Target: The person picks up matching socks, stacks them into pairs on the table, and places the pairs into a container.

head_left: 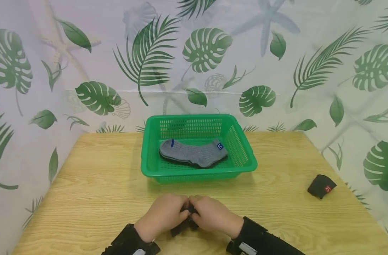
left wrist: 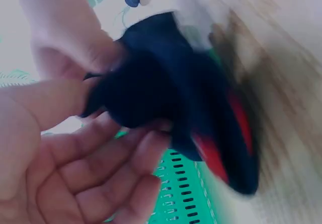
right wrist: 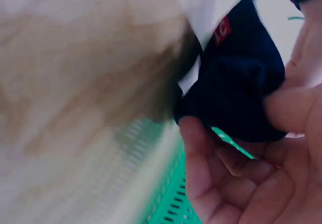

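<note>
Dark sock (head_left: 185, 221) held bunched at table (head_left: 85, 198) near edge, 6 o'clock from green basket (head_left: 198, 173); left hand (head_left: 163, 216) and right hand (head_left: 213, 214) pressed together, fingers curled round it, apparently for rolling. Grey sock (head_left: 194, 152) laid flat in basket. Rolled dark sock (head_left: 321, 186) parked at 3 o'clock

Bare table (head_left: 95, 184) lies left and right of the green basket (head_left: 241, 166), which blocks the far middle; a rolled black sock (head_left: 321, 186) sits near right.
</note>
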`<state>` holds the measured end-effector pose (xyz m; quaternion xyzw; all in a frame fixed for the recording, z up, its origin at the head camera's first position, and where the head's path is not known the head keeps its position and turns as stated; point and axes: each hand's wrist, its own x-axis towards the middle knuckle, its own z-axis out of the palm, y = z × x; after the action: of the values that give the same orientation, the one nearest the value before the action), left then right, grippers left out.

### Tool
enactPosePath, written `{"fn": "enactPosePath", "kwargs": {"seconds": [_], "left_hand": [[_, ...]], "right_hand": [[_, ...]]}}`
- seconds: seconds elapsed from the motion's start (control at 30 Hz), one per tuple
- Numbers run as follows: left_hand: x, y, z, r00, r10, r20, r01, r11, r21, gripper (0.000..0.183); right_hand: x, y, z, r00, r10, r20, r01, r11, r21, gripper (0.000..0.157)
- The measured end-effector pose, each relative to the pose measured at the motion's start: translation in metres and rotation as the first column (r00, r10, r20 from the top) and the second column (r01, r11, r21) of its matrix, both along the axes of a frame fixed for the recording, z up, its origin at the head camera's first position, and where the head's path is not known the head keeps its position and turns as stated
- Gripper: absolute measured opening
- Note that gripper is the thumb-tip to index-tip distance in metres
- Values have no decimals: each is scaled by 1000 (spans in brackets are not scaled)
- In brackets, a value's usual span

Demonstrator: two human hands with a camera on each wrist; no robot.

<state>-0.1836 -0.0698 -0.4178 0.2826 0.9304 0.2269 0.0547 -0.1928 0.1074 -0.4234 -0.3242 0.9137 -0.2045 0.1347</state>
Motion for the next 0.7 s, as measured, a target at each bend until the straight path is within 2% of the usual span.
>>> {"fn": "enactPosePath", "kwargs": {"seconds": [0.03, 0.2, 0.4, 0.47, 0.57, 0.63, 0.7], "left_hand": [[1, 1, 1, 1000, 12, -20, -12, 1000, 5, 24], [2, 3, -4, 993, 67, -102, -64, 997, 39, 18], [-4, -8, -8, 985, 134, -107, -121, 985, 120, 15], [-6, -14, -7, 987, 143, -70, -130, 978, 163, 11], [-10, -22, -5, 989, 141, 36, -146, 963, 226, 9], [-11, -25, -3, 982, 141, 126, -173, 941, 290, 9], [-13, -27, -1, 972, 143, 184, -201, 912, 357, 8]], "right_hand": [[-1, 1, 2, 1000, -8, 6, 9, 1000, -14, 2], [-6, 8, 12, 997, -75, 14, 76, 993, -93, 12], [-13, 27, 26, 995, -100, 29, 104, 963, -247, 10], [-16, 37, 27, 994, -97, 41, 105, 959, -263, 9], [-20, 49, 27, 993, -87, 79, 105, 961, -255, 8], [-21, 56, 24, 990, -83, 110, 108, 964, -244, 8], [-21, 60, 22, 989, -77, 130, 107, 964, -244, 8]]}}
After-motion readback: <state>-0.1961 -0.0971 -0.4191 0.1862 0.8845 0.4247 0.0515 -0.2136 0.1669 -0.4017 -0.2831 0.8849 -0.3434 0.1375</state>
